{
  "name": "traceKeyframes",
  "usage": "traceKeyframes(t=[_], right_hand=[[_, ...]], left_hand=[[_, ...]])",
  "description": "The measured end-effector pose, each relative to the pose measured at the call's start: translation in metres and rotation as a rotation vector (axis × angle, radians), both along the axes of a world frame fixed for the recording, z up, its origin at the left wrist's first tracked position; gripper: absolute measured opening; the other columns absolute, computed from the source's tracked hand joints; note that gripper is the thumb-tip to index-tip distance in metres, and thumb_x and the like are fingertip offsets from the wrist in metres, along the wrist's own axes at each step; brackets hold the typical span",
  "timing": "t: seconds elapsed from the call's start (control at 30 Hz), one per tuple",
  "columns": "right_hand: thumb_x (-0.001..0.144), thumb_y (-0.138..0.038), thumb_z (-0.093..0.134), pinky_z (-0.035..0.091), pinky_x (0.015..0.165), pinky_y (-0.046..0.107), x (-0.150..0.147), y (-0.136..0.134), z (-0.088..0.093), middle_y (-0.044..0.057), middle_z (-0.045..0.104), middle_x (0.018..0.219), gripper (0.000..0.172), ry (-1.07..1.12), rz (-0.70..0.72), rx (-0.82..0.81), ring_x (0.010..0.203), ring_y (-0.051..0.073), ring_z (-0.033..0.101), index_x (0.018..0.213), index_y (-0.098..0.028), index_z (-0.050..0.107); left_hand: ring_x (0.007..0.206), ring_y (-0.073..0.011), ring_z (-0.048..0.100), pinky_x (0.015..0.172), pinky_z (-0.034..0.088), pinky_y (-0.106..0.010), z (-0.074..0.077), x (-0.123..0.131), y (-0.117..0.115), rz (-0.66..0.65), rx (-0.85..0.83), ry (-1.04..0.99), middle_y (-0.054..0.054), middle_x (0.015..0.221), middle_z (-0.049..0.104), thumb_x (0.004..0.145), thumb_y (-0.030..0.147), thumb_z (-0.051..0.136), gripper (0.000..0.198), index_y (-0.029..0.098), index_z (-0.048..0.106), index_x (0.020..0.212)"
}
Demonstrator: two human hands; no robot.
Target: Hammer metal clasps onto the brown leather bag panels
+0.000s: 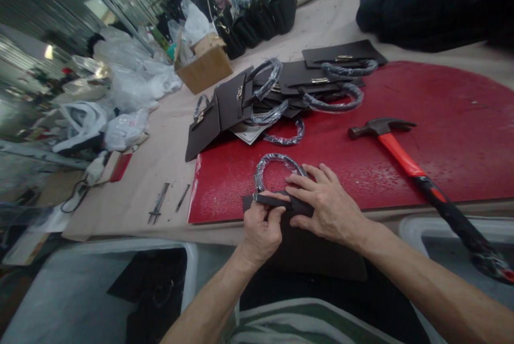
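My left hand (260, 229) is closed in a pinch on the near edge of a dark brown bag flap piece (317, 255) that hangs over the front edge of the red mat (421, 135). My right hand (327, 204) lies on top of the same piece, its fingers pressed down beside the base of the piece's plastic-wrapped curved handle (277, 163). The handle arches away from me over the mat.
A pile of similar dark flap pieces with wrapped handles (281, 95) lies at the mat's far side. A red-handled hammer (405, 159) lies at right, small metal tools (160, 202) at left. Cardboard box (204, 65), plastic bags, black cloth (421, 9) and another person are farther off.
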State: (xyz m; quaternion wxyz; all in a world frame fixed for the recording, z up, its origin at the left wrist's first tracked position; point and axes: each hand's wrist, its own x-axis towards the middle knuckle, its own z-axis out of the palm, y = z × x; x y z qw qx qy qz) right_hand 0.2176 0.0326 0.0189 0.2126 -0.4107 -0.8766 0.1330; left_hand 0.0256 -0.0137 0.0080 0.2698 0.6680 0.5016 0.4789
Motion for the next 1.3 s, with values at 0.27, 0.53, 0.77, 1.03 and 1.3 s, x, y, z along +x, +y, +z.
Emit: traceKeyframes(t=[0.27,0.53,0.77,1.03,1.3], right_hand=[[0.072,-0.039,0.080,0.026,0.113,0.065,-0.002,0.000,0.001,0.003,0.059,0.138,0.054,0.019,0.016,0.002,0.133,0.039,0.040,0.123,-0.027,0.067],[0.071,-0.042,0.081,0.028,0.112,0.065,-0.001,0.001,0.001,0.004,0.060,0.136,0.056,0.009,0.005,0.040,0.132,0.039,0.041,0.122,-0.025,0.067],[0.071,-0.046,0.082,0.026,0.113,0.065,0.000,0.001,0.000,0.004,0.059,0.138,0.059,-0.006,0.005,0.030,0.133,0.040,0.041,0.124,-0.024,0.067],[0.071,-0.044,0.083,0.027,0.113,0.064,0.000,0.001,0.000,0.003,0.059,0.138,0.060,-0.013,0.011,0.042,0.133,0.039,0.040,0.125,-0.024,0.066],[0.072,-0.041,0.082,0.025,0.114,0.063,-0.002,0.000,0.000,0.003,0.060,0.136,0.058,-0.014,0.020,0.048,0.133,0.038,0.040,0.125,-0.024,0.065]], left_hand=[[0.093,-0.0178,0.071,0.088,0.060,-0.030,0.004,0.011,0.002,0.026,0.147,0.171,-0.007,0.098,0.070,0.093,0.014,0.050,0.015,0.019,0.058,0.104],[0.087,-0.0163,0.072,0.082,0.060,-0.028,0.017,0.000,0.007,0.002,-0.126,0.013,-0.005,0.094,0.073,0.091,0.012,0.053,0.015,0.019,0.061,0.101],[0.086,-0.0157,0.073,0.075,0.065,-0.028,0.014,-0.016,-0.002,0.058,-0.186,-0.185,-0.005,0.100,0.072,0.093,0.019,0.056,0.012,0.018,0.057,0.105],[0.085,-0.0153,0.072,0.072,0.066,-0.027,0.006,-0.014,-0.003,0.023,-0.194,-0.245,-0.005,0.101,0.071,0.095,0.022,0.057,0.012,0.019,0.057,0.106],[0.084,-0.0133,0.071,0.075,0.065,-0.025,0.005,-0.013,-0.008,0.057,-0.187,-0.252,-0.004,0.104,0.070,0.095,0.019,0.057,0.011,0.018,0.060,0.105]])
